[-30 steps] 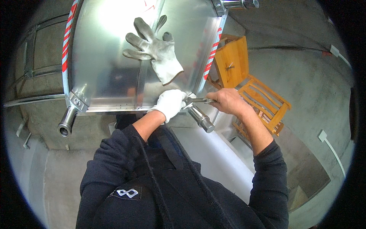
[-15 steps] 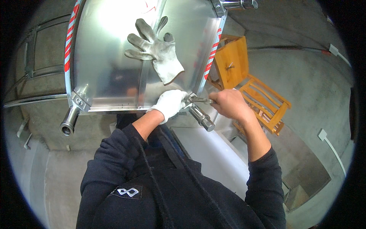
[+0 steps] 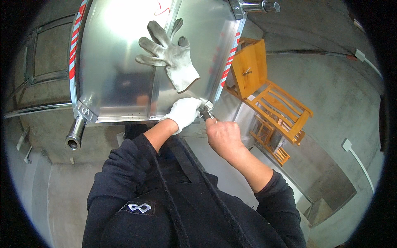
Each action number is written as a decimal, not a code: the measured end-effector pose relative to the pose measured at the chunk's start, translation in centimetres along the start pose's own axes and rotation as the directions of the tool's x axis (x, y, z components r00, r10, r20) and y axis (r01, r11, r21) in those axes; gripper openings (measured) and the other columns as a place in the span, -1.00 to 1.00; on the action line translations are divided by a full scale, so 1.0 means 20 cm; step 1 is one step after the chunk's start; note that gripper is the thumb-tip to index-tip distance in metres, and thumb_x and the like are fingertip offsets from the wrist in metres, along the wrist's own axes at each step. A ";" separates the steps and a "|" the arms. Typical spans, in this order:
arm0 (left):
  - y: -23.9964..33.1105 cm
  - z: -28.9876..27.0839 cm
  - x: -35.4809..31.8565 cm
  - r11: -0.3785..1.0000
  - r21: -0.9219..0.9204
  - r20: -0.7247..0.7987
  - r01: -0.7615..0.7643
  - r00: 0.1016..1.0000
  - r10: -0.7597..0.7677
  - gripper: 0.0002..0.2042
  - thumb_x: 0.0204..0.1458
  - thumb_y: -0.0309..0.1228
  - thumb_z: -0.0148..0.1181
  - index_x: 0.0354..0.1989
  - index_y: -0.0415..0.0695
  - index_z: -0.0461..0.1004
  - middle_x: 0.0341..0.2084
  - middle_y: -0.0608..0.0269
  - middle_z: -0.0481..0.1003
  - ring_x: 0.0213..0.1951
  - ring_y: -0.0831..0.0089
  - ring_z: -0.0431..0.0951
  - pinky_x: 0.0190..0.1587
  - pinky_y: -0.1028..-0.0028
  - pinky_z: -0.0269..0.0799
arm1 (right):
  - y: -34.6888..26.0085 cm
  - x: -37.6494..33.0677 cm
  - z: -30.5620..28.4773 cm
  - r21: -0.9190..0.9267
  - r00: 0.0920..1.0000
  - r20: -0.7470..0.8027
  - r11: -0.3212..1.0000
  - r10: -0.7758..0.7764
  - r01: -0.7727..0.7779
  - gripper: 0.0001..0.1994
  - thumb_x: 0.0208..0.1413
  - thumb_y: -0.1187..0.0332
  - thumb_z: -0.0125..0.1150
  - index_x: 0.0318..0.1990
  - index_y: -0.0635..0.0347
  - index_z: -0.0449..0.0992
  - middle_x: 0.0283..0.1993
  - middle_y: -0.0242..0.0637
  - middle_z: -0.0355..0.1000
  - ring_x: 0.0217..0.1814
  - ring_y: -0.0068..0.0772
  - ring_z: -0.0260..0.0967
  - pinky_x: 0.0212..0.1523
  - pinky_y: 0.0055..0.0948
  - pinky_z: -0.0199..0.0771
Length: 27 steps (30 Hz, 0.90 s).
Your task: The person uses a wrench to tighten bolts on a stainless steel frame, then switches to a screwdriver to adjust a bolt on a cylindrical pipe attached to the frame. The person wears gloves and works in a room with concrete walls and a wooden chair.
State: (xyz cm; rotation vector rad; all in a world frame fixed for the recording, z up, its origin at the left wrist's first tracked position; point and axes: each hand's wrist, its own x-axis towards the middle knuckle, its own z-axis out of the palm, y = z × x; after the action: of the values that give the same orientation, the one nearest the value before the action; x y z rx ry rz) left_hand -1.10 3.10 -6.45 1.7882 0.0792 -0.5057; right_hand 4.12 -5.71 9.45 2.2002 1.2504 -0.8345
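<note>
Two hands (image 3: 185, 113) (image 3: 224, 137), one gloved, meet at one tool (image 3: 206, 114); one glove (image 3: 177, 58) lies loose.

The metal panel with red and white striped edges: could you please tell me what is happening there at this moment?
A person is working at the near right corner of the metal panel. The left hand, in a white glove, is at that corner; its exact hold is hard to see. The bare right hand grips a metal tool against the corner. A loose glove lies on the panel.
</note>
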 end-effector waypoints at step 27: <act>0.00 0.00 0.00 0.997 -0.067 -0.007 0.032 0.999 -0.033 -0.69 -0.11 -0.37 0.17 -0.12 -0.06 0.49 -0.35 0.06 0.52 -0.24 0.09 0.51 -0.17 0.22 0.39 | 0.54 0.37 -0.12 0.244 0.873 0.482 0.969 -0.081 -0.045 -0.85 0.00 0.30 0.17 -0.26 0.04 0.52 -0.36 -0.19 0.48 -0.23 -0.12 0.45 -0.27 -0.21 0.40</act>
State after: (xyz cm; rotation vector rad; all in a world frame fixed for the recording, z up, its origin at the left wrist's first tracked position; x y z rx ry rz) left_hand -1.12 3.17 -6.46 1.7256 0.1297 -0.5138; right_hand 17.26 -4.93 6.92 1.9677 0.9515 -1.5160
